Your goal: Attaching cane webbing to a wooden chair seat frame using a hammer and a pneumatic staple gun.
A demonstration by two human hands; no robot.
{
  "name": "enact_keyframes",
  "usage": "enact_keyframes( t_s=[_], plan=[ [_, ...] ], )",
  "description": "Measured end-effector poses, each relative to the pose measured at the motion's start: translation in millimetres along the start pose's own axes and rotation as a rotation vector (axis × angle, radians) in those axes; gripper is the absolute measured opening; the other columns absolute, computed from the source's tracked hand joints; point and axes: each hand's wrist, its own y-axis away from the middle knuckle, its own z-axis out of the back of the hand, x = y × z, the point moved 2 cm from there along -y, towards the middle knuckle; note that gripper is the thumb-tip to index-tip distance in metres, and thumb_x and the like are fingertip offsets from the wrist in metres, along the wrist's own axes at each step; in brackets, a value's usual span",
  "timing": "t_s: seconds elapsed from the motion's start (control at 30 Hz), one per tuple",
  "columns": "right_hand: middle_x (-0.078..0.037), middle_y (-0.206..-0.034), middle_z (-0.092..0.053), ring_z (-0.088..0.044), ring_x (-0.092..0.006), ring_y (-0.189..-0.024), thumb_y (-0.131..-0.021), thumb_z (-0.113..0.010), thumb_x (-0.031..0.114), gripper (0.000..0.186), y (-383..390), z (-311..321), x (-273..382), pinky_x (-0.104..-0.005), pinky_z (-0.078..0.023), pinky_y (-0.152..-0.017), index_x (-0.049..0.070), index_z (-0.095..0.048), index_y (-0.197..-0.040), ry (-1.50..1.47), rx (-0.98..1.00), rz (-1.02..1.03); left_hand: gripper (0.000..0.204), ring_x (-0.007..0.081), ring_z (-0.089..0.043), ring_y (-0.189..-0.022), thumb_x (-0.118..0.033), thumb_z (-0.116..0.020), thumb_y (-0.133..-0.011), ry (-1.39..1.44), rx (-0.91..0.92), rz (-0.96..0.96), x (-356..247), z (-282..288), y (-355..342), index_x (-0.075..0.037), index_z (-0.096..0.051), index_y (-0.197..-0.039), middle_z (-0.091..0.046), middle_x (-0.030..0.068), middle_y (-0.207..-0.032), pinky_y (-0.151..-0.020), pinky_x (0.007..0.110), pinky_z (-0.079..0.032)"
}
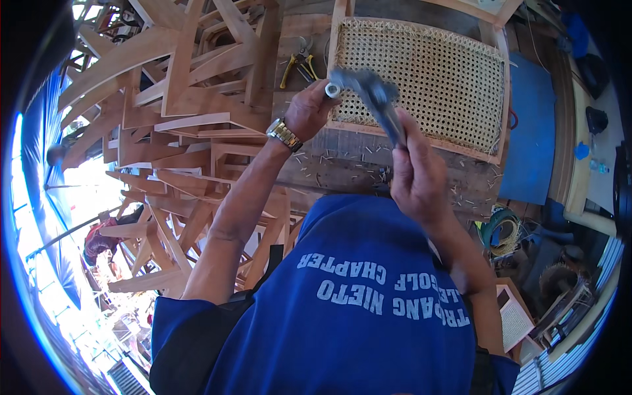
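Note:
My right hand [421, 170] is closed round the handle of a hammer [375, 95], whose dark metal head is smeared by motion. The hammer head is over the left edge of a woven cane panel [421, 79] set in a wooden frame [421, 139]. Close by, my left hand [311, 108] grips a rod-like tool with a round, pale metal end [333, 89] facing up. The tool's lower tip is hidden, so I cannot tell what it touches. Yellow-handled pruning shears [300, 62] lie on the bench just beyond my left hand.
Small cane scraps litter the wooden workbench [329, 174]. Unfinished wooden chair frames [191, 131] crowd the left side. A blue sheet [530, 131] lies right of the panel. Coiled cane [503, 234] and a circular saw blade [558, 280] are at lower right.

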Motion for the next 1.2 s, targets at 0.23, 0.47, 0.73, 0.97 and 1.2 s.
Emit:
enact_keyframes(
  t_s=[0.23,0.47,0.73,0.97,1.2],
  plan=[
    [-0.011,-0.086,-0.068,-0.066,-0.0246,-0.068,-0.104,-0.063,0.005,0.048,7.5,10.4,-6.1,-0.0346,-0.053,-0.062,0.008,-0.056,-0.152,-0.034,0.102,-0.15,0.029,0.0192,-0.074,-0.097,0.004,-0.07,-0.095,0.239,-0.137,0.115,5.7,-2.3,24.1,-0.007,-0.067,-0.121,-0.075,0.0083,-0.109,-0.082,0.033,-0.059],
    [-0.002,-0.075,-0.055,-0.049,-0.0056,-0.064,-0.109,-0.058,0.008,0.046,15.1,36.3,-2.6,-0.026,-0.042,-0.056,0.008,-0.054,-0.155,-0.041,0.026,-0.36,0.026,0.0132,-0.068,-0.108,0.009,-0.067,-0.097,0.365,-0.226,0.184,16.6,3.6,47.4,-0.005,-0.065,-0.12,-0.073,0.007,-0.118,-0.093,0.029,-0.056],
    [-0.004,-0.078,-0.06,-0.054,-0.0074,-0.064,-0.109,-0.059,0.008,0.045,19.6,30.3,-2.2,-0.0262,-0.047,-0.059,0.006,-0.054,-0.154,-0.079,0.117,-0.421,0.023,0.0156,-0.073,-0.088,0.003,-0.074,-0.094,0.186,-0.158,0.085,19.6,-0.9,31.9,-0.007,-0.067,-0.113,-0.076,0.0059,-0.107,-0.077,0.032,-0.059],
    [-0.014,-0.103,-0.075,-0.07,-0.0183,-0.076,-0.106,-0.062,0.007,0.047,3.6,29.0,20.1,-0.0334,-0.056,-0.067,0.007,-0.056,-0.152,-0.074,0.107,-0.318,0.022,0.0287,-0.073,-0.084,0.0,-0.076,-0.091,0.048,-0.103,-0.032,17.2,0.8,22.4,-0.008,-0.065,-0.109,-0.074,0.0094,-0.102,-0.071,0.038,-0.058],
    [-0.017,-0.102,-0.073,-0.073,-0.0365,-0.082,-0.104,-0.062,0.009,0.048,1.2,-5.9,10.8,-0.0452,-0.059,-0.07,0.01,-0.055,-0.152,0.135,0.315,-0.139,0.034,0.0216,-0.075,-0.087,0.01,-0.062,-0.088,-0.023,-0.084,-0.002,16.9,4.4,21.8,-0.008,-0.069,-0.115,-0.076,0.0075,-0.102,-0.076,0.035,-0.06]
  ],
)
